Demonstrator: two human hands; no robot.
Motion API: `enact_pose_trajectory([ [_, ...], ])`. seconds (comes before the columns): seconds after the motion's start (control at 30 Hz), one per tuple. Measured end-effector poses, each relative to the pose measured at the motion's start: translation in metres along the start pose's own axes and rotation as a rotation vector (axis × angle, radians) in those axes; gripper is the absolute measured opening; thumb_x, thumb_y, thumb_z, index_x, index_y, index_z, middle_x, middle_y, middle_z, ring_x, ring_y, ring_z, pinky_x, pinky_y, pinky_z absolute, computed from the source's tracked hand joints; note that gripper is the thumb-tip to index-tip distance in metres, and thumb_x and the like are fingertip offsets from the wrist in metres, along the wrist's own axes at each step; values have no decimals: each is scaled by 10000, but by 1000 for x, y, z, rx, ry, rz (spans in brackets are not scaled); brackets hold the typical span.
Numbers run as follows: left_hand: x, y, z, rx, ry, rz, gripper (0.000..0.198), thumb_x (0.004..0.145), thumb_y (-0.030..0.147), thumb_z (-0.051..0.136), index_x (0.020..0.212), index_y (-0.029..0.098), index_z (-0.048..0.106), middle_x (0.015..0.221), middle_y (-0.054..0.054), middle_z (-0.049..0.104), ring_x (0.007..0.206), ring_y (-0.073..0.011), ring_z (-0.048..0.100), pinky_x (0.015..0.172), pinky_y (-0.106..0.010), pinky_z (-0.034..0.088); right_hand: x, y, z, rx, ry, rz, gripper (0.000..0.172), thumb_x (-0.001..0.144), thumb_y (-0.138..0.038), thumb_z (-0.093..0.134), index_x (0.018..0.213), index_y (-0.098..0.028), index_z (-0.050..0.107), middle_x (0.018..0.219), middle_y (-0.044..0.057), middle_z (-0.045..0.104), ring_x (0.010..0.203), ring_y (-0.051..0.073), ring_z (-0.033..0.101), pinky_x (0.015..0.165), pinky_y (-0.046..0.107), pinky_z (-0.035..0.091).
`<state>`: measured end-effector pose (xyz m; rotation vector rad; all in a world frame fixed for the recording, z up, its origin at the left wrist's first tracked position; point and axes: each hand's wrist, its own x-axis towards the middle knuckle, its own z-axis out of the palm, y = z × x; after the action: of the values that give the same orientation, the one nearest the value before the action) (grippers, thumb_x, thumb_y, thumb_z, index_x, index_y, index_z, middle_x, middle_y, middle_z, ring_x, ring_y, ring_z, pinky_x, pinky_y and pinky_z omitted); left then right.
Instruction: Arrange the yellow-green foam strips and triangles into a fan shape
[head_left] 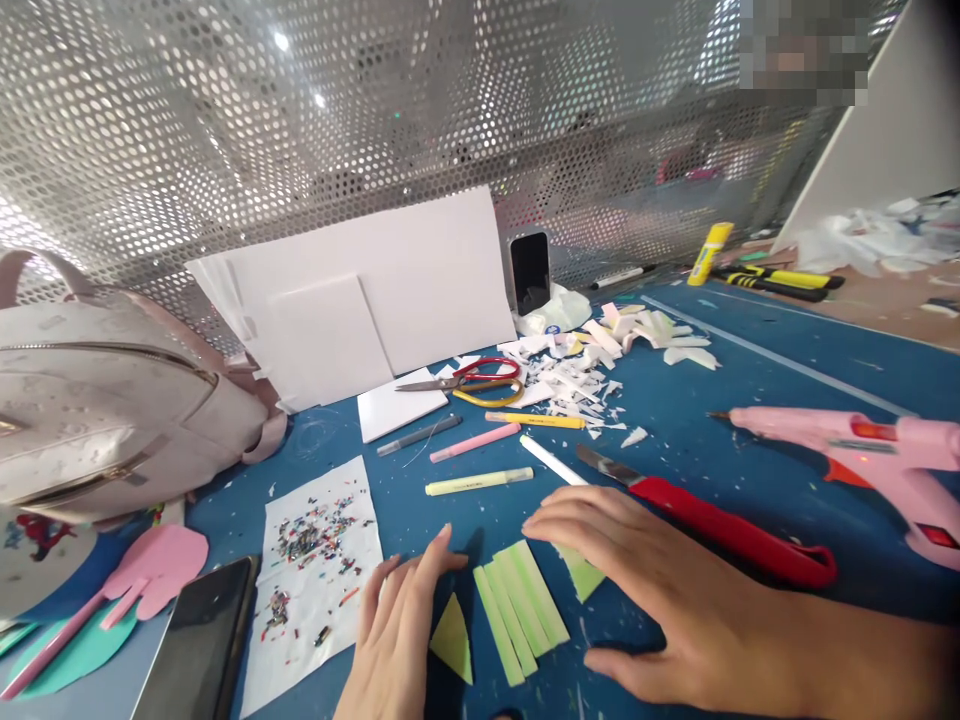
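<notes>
My left hand (405, 620) rests at the lower middle of the blue table, fingers stretched out and holding nothing. Just right of it lies a small green triangle (453, 642). Several pale green strips (523, 610) lie side by side between my hands. My right hand (637, 590) hovers over or rests on the table with thumb and fingers spread; its fingers partly cover a second green piece (579, 572). Beyond that hand is a red-handled utility knife (712, 515) with its blade out. A pale yellow marker (478, 482) and a white pen (553, 460) lie in front of my hands.
A pink glue gun (847, 440) lies at right. Red-and-gold-handled scissors (472, 383), white scraps (577, 385) and a propped phone (530, 272) are farther back. At left are a phone (199, 640), a paper sheet (259, 665) with tiny coloured bits, and a backpack (112, 400).
</notes>
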<state>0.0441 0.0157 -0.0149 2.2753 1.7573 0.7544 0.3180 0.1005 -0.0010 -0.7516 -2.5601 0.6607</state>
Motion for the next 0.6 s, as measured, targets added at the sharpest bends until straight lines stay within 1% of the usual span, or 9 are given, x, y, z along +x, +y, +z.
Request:
enact_pose_trajectory([
  [0.07,4,3,1,-11,-28,21,1049,719,305,684,1596,278,111,1338,-103,654,1244,-376,559,1143,-555,289,6,-3,3,25,-25,-10,856,786,-362,798,1538,-228,412,1476,136,572,1409,345,463,1161,514,410],
  [0.17,9,3,2,-30,-78,69,1074,741,357,697,1609,246,74,1335,-116,648,1235,-358,573,1158,-551,243,17,-7,10,67,-65,-30,918,719,-372,855,1521,-206,441,1458,150,586,1385,360,479,1142,517,420],
  [0.23,11,3,3,-34,-78,82,1036,770,344,657,1612,231,64,1304,-112,657,1222,-337,587,1161,-540,225,23,-9,15,83,-91,-32,882,731,-371,853,1499,-185,460,1440,157,595,1368,354,488,1134,509,419],
  [0.33,11,4,5,-12,-19,60,964,792,321,609,1606,239,100,1236,-89,684,1198,-317,612,1152,-514,272,28,-10,19,86,-101,-27,787,796,-354,807,1481,-163,469,1420,161,603,1353,337,492,1132,490,410],
  [0.43,8,3,6,25,14,44,954,789,337,604,1607,249,120,1210,-76,695,1199,-322,623,1141,-507,301,28,-11,18,77,-95,-30,756,804,-344,790,1468,-162,478,1411,157,606,1340,333,499,1130,488,407],
  [0.53,6,1,5,27,-9,53,938,815,341,585,1611,252,97,1247,-83,687,1224,-318,617,1144,-508,284,28,-11,15,60,-92,-40,752,784,-333,794,1450,-153,495,1404,161,609,1341,343,502,1132,498,408],
  [0.6,6,2,3,12,-28,51,950,808,346,601,1608,253,97,1289,-85,674,1261,-316,600,1163,-503,268,29,-11,14,59,-89,-57,779,766,-340,808,1455,-163,489,1411,154,607,1349,343,501,1133,494,413],
])
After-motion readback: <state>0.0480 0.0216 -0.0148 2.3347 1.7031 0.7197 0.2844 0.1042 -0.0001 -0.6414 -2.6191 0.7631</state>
